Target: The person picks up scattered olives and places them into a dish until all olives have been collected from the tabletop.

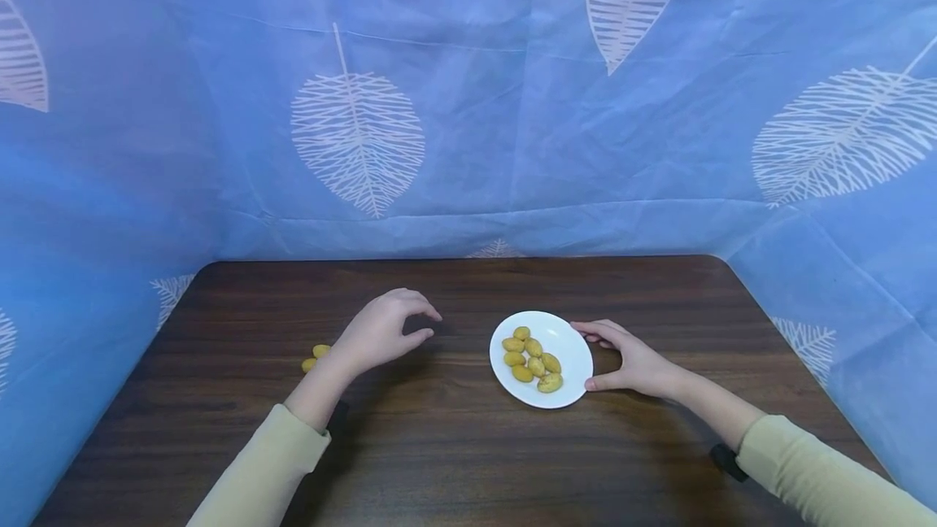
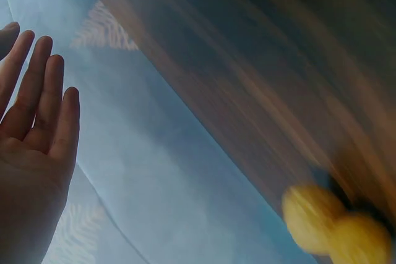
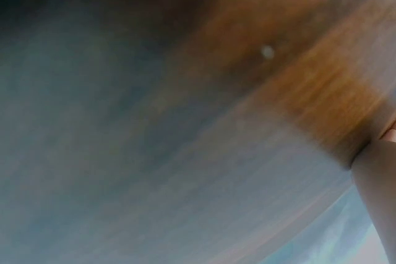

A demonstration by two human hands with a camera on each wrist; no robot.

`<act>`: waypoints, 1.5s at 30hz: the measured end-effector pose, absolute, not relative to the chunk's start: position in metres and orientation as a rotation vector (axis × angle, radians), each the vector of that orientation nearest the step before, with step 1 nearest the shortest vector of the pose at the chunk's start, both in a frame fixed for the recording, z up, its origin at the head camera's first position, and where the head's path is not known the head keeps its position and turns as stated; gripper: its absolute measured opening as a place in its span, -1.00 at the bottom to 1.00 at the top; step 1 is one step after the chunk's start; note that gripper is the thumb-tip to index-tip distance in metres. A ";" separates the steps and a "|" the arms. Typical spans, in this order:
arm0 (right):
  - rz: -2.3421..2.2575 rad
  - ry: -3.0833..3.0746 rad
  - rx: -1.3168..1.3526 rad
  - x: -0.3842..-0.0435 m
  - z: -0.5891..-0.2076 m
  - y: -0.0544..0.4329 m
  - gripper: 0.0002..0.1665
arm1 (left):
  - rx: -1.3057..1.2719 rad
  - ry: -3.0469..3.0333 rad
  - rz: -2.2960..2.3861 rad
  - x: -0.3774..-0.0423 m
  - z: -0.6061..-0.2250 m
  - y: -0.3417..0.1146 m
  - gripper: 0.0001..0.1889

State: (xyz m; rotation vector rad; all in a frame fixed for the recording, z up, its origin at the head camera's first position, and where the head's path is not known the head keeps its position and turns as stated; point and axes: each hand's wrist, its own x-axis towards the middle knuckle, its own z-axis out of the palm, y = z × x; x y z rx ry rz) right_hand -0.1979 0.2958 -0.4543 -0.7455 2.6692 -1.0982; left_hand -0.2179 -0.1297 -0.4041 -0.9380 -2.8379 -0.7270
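Note:
A round white plate [image 1: 574,348] lies on the table, bearing several small yellow oval fruits [image 1: 533,346] gathered on its left half. My right hand [image 1: 635,360] holds the plate's right rim, with the thumb at the near side and the fingers at the far side. Left of the plate, my left hand [image 1: 388,330] hovers over the table with fingers loosely bent and nothing in them. Two more yellow fruits [image 1: 315,358] show beside the left wrist; part of that group may be hidden. In the left wrist view, yellow fruits [image 2: 312,217] appear blurred, well away from the fingers.
The dark wooden table [image 1: 454,462] has rounded far corners. A blue cloth [image 1: 476,128] with white leaf prints hangs behind it and along both sides. Dark bands sit at both wrists, the right one [image 1: 728,462] near the sleeve. Little beyond blurred tabletop shows in the right wrist view.

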 end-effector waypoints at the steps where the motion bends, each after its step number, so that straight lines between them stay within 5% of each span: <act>1: -1.101 2.666 -0.746 -0.198 -0.454 0.296 0.03 | -0.927 -2.839 -0.724 -0.217 -0.403 -0.134 -0.78; 45: -1.074 2.670 -0.727 -0.198 -0.454 0.296 0.04 | -0.480 -3.029 -0.726 -0.196 -0.426 -0.261 -0.78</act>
